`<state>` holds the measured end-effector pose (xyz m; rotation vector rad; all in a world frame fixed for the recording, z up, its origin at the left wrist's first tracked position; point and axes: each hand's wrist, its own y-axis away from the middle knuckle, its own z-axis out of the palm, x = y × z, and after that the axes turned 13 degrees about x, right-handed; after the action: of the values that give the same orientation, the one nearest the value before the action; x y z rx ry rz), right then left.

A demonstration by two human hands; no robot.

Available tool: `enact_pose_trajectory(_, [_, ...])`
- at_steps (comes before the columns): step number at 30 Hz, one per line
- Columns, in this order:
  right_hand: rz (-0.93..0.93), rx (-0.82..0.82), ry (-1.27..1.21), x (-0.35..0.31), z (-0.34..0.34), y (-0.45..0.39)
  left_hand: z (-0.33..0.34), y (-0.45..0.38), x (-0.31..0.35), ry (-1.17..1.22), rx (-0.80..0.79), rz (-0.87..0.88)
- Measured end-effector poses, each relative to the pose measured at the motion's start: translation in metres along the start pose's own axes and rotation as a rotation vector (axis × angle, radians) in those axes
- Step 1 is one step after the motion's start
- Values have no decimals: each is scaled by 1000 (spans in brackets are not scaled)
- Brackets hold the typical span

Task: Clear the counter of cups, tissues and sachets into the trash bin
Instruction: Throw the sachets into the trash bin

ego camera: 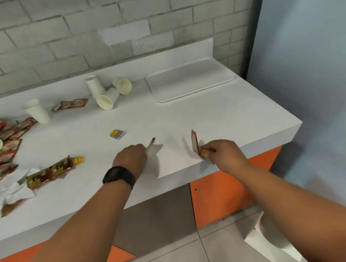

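Both hands reach over the near edge of the white table (187, 115). Left hand (132, 158) pinches a thin greenish sachet (152, 143) pointing far and right. Right hand (219, 152) holds red and gold flat sachets (196, 144) standing on edge, long side up. Picking up is underway; next, I think, carry them to a bin, which is not in view.

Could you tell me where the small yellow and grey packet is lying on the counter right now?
In the head view the small yellow and grey packet lies alone mid-counter, just beyond the left hand and nearer than the tipped cups.
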<state>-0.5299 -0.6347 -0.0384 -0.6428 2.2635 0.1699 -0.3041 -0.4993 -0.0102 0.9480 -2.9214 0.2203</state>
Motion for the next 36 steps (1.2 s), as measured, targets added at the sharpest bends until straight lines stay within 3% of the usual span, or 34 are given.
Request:
enact_pose_trajectory(4, [208,-23,-362,26,-31,9,0,18,75,431,114,3])
enact_pose_trajectory(7, [310,-38,-509,52,-52,20,6,32,126,611,111,30])
enact_pose_trajectory(12, [541,88,-641,141,-85,62,28,59,206,641,-5,204])
enact_pose_trajectory(17, [869,179,-566,235,-104,118,81,84,272,631,-242,286])
enact_pose_trajectory(23, [1126,88,-412,311,-102,137,161,93,330,550,-538,217])
enact_pose_trajectory(29, [1066,102,-359,370,-95,125,224,91,386,596,-695,95])
enact_pose_trajectory(36, [1059,65,-314,367,-102,138,217,86,380,551,-744,56])
